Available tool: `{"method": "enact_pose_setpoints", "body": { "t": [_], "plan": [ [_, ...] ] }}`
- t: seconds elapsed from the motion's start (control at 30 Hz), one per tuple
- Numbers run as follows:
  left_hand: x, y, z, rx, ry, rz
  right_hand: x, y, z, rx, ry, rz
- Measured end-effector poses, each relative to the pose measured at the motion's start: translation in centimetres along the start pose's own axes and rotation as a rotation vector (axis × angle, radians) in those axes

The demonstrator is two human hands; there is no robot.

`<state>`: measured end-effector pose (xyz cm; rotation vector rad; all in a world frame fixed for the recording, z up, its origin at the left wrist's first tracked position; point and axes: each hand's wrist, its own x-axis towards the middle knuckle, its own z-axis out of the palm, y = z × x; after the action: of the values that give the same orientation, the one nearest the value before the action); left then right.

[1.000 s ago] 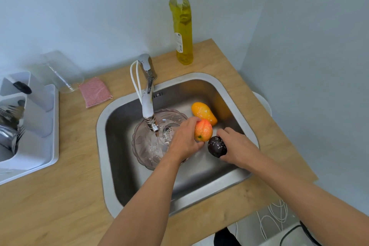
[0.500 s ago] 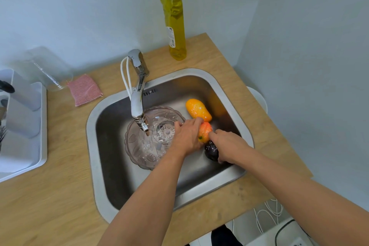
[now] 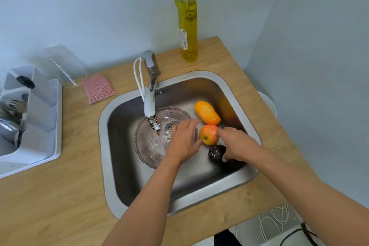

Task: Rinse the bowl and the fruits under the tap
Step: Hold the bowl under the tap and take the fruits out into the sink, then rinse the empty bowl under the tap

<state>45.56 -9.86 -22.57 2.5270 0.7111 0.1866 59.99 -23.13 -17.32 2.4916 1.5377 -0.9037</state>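
Observation:
A clear glass bowl (image 3: 148, 144) sits in the steel sink (image 3: 235, 181) under the tap (image 3: 150, 94), and water runs into it. An orange mango-like fruit (image 3: 207, 113) lies at the sink's back right. In front of it rests a red-orange round fruit (image 3: 208, 135). My left hand (image 3: 184, 140) hovers over the bowl's right rim with relaxed fingers, its edge next to the round fruit. My right hand (image 3: 237, 146) covers a dark wet fruit (image 3: 216, 153) on the sink floor, thumb curled against it, index fingertip touching the round fruit.
A yellow soap bottle (image 3: 187, 26) with a green pump stands behind the sink. A pink sponge (image 3: 97, 88) and a clear jug (image 3: 63, 68) lie on the wooden counter at the left, beside a white drying rack (image 3: 40, 126) with cutlery.
My left hand has let go of the red-orange fruit, which now rests on the sink floor. My right hand has lowered the dark fruit to the sink floor.

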Motion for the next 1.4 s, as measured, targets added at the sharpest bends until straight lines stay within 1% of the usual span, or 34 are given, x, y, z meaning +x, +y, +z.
{"method": "enact_pose_setpoints", "body": {
  "t": [0.03,0.1,0.17,0.27,0.37,0.43,0.5,0.63,0.77,0.9,1.03,1.3,1.4],
  "plan": [
    [-0.9,-0.9,-0.8,-0.051,0.089,-0.063,0.0,0.0,-0.9,0.021,0.048,-0.011],
    [-2.7,-2.9,-2.5,-0.172,0.248,-0.252,0.3,-0.1,-3.0,0.056,0.153,-0.038],
    [-4.4,-4.8,-4.1,-0.229,0.329,-0.421,0.7,-0.7,-5.4,0.137,0.265,-0.095],
    [-6.1,-6.3,-5.6,-0.226,0.322,-0.600,1.6,-2.9,-8.6,0.305,0.447,-0.231],
    [-7.1,-7.0,-5.8,-0.223,0.262,-0.684,2.9,-5.6,-10.8,0.341,0.545,-0.353],
    [-7.3,-7.3,-5.8,-0.232,0.236,-0.710,3.7,-7.3,-11.9,0.341,0.538,-0.428],
    [-7.4,-7.5,-5.7,-0.236,0.247,-0.732,4.6,-8.8,-12.7,0.333,0.517,-0.491],
    [-7.5,-8.2,-5.2,-0.279,0.253,-0.807,7.1,-11.4,-14.1,0.241,0.505,-0.552],
    [-7.7,-9.5,-4.2,-0.349,0.235,-0.872,10.2,-13.0,-15.2,0.114,0.450,-0.533],
    [-7.9,-10.5,-3.1,-0.479,0.270,-0.862,12.9,-13.6,-15.8,-0.012,0.428,-0.512],
    [-7.9,-11.0,-2.3,-0.576,0.299,-0.865,14.4,-14.0,-15.9,-0.046,0.396,-0.503],
    [-7.2,-11.7,-1.6,-0.676,0.399,-0.873,15.7,-15.2,-16.0,-0.066,0.373,-0.511],
    [-7.0,-11.9,-1.6,-0.786,0.413,-0.897,16.3,-15.7,-15.9,-0.071,0.368,-0.502]
  ]
}}
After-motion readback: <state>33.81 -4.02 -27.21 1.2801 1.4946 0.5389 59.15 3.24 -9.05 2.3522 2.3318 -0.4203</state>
